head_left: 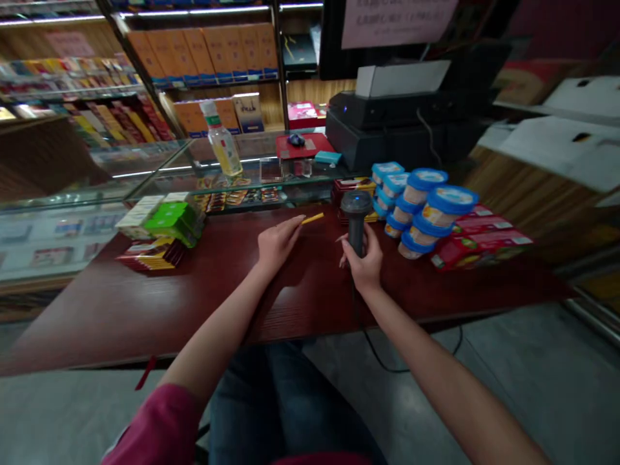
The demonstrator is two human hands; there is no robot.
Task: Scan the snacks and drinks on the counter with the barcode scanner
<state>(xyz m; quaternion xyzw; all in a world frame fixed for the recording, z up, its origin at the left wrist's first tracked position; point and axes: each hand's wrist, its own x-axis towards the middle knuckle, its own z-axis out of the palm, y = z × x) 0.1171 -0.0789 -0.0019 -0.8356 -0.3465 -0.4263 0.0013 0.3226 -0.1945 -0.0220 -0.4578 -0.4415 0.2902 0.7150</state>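
My left hand (278, 244) is closed, pinching a thin flat yellow packet (312, 218) seen nearly edge-on above the dark red table (232, 316). A black handheld barcode scanner (357, 216) stands upright in my right hand (367, 260), whose fingers wrap round its handle. The scanner's head shows a small blue light, and its cable (375, 352) hangs over the table's front edge. Behind the scanner sits a stack of red packets with yellow edges (349, 187), partly hidden by it. To its right are stacked tubs with blue lids (451, 200).
Red cartons (484, 239) lie at the table's right. At the left are a green pack (172, 221), white boxes (139, 217) and another pile of red-and-yellow packets (152, 254). A glass display counter (169, 161) behind carries a clear bottle (223, 143). Black till equipment (387, 139) stands at back right.
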